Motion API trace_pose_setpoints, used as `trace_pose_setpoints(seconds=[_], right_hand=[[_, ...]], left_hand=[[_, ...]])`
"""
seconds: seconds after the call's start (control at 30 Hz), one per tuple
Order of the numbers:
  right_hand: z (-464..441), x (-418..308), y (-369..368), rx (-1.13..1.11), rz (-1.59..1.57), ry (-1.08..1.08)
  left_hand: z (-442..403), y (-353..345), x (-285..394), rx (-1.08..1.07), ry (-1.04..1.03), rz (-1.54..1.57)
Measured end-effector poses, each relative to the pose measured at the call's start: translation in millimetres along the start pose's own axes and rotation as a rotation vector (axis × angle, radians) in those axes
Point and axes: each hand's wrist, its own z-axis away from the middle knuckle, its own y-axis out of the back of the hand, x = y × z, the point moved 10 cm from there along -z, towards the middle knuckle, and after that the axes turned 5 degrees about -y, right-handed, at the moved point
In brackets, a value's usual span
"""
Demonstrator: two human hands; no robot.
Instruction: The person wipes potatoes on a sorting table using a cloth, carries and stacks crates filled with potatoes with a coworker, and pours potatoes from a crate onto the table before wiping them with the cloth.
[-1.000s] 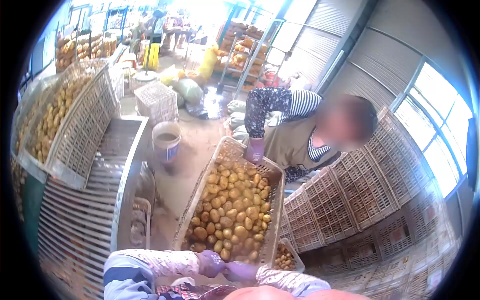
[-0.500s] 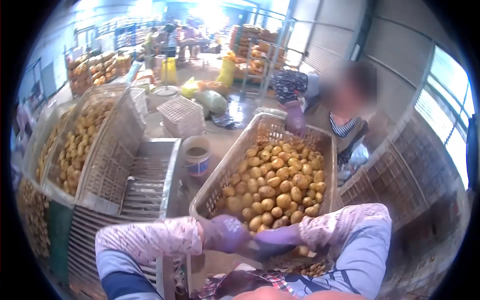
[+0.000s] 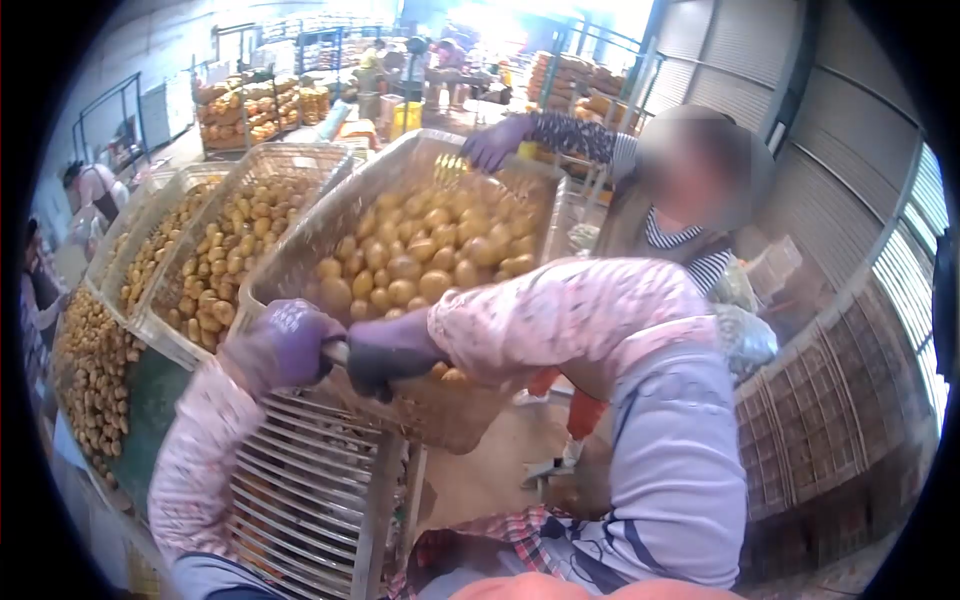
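Head view: seen from my remote post, the gloved left hand [image 3: 293, 341] and the gloved right hand [image 3: 395, 354] are curled side by side around the near rim of the plastic crate [image 3: 318, 228], held partly over the slatted metal rack [image 3: 305, 490] and loaded with potatoes [image 3: 425, 250]; a co-worker's gloved hand [image 3: 496, 146] is at the far rim, its grip unclear to me; I judge that uneven lifting could tip the load and spill it

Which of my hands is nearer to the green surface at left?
Left. Your left hand grips the near end of the potato crate, right of the green surface; your right hand grips it farther right.
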Motion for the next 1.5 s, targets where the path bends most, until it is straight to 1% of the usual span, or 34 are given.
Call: trace_pose_setpoints(seconds=[0.03,0.1,0.13,0.17,0.2,0.23,0.3,0.33,0.4,0.43,0.47,0.5,0.53,0.57,0.6,0.63,0.67,0.7,0.73,0.77,0.8,0.87,0.9,0.93,1.0,1.1,1.13,1.17,1.23,1.3,1.33,1.37,1.4,1.5], right_hand=[[-20,11,5,-0.054,0.005,-0.073],[-28,4,18,-0.088,0.137,0.098],[-17,-15,15,-0.104,0.167,0.198],[-3,-5,26,0.005,0.362,0.041],[16,-16,41,0.186,0.584,0.164],[38,-22,53,0.373,0.809,0.285],[115,-12,93,0.855,0.576,0.676],[142,25,114,0.939,0.165,0.717],[167,101,137,1.099,-0.334,0.733],[159,134,145,1.148,-0.453,0.704],[151,167,153,1.198,-0.575,0.679],[130,194,156,1.171,-0.717,0.623],[116,211,159,1.185,-0.731,0.525],[120,198,166,1.315,-0.434,0.563],[124,187,168,1.467,-0.144,0.583],[137,163,166,1.607,0.095,0.741],[135,165,173,1.663,0.189,0.778],[130,161,183,1.648,0.264,0.789],[127,155,193,1.633,0.346,0.794],[121,153,201,1.613,0.440,0.791],[107,158,215,1.598,0.459,0.740],[85,157,233,1.460,0.175,1.002],[84,147,234,1.441,0.241,1.011],[82,137,235,1.422,0.306,1.021],[72,122,224,1.441,0.432,1.005],[47,140,250,1.441,0.364,1.008],[41,147,261,1.485,0.315,1.060],[42,150,270,1.547,0.338,1.101],[39,160,284,1.567,0.286,1.075],[38,167,295,1.580,0.238,1.183],[31,167,290,1.581,0.215,1.228],[28,170,293,1.603,0.208,1.218],[28,172,295,1.628,0.204,1.203],[30,181,288,1.685,0.166,1.115]], left_hand=[[-1,-1,-22,0.092,0.055,0.140],[11,-9,-39,0.127,0.112,0.358],[11,-3,-44,0.180,0.109,0.274],[12,-5,-40,0.206,0.101,0.206],[10,-18,-53,0.126,0.196,0.406],[9,-12,-51,0.187,0.158,0.361],[11,0,-41,0.312,0.079,0.255],[17,9,-33,0.447,-0.035,0.208],[22,12,-47,0.449,0.017,0.482],[23,15,-52,0.452,0.044,0.613],[21,21,-48,0.527,0.124,0.702],[24,17,-49,0.592,0.165,0.567],[27,7,-50,0.655,0.209,0.426],[31,4,-46,0.713,0.255,0.282],[28,12,-32,0.742,0.320,0.032],[34,8,-35,0.774,0.376,0.016],[39,9,-29,0.913,0.399,-0.022],[43,9,-26,1.047,0.406,-0.065],[43,10,-24,1.121,0.410,-0.122],[45,5,-25,1.168,0.380,-0.143],[43,5,-27,1.157,0.369,-0.120],[58,-3,-42,1.142,0.376,-0.133],[66,-8,-51,1.173,0.368,-0.046],[52,3,-46,1.284,0.402,-0.091],[87,-17,-92,1.309,0.424,0.088],[104,-49,-129,1.372,0.344,0.217],[91,-48,-129,1.383,0.380,0.242],[64,-35,-112,1.376,0.425,0.049],[48,-35,-115,1.396,0.416,0.055],[29,-27,-105,1.318,0.412,-0.083],[37,-29,-107,1.327,0.414,-0.064],[35,-29,-109,1.330,0.416,-0.040],[46,-36,-118,1.406,0.396,-0.010],[44,-38,-118,1.346,0.491,0.005]])
